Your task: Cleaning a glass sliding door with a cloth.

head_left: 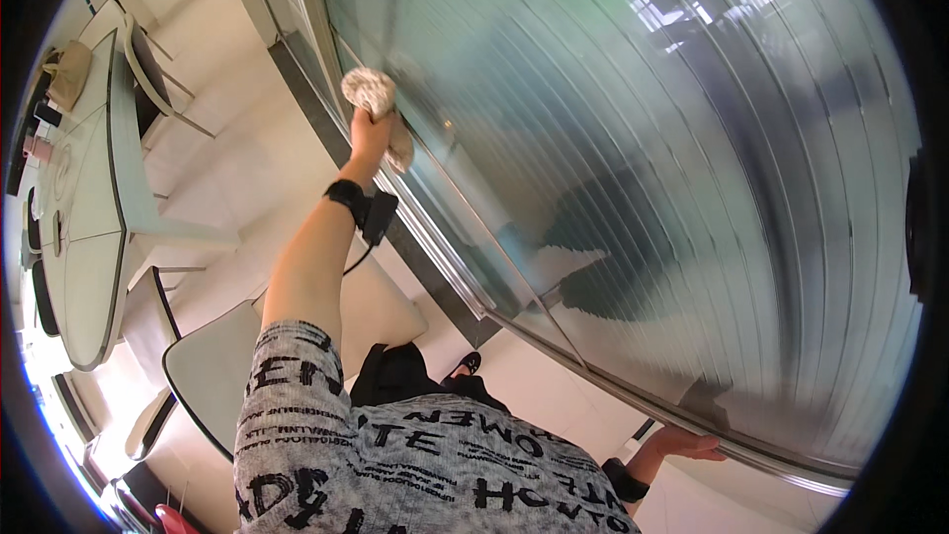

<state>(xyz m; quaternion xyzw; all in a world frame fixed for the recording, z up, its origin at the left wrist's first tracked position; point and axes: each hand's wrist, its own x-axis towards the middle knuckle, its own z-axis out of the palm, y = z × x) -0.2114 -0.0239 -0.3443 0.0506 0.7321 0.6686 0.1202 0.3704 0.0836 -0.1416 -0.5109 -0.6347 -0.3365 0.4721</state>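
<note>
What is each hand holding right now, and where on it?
The left hand grips a bunched light cloth around its middle, against the ribbed glass panel. The right hand holds nothing; it rests flat on the panel's metal frame.

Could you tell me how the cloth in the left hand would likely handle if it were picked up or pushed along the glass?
The cloth is bunched and creased in the left hand, so it is probably soft and floppy. It looks light, since that hand holds it up against the ribbed glass panel alone. It would likely fold or drag rather than roll.
</note>
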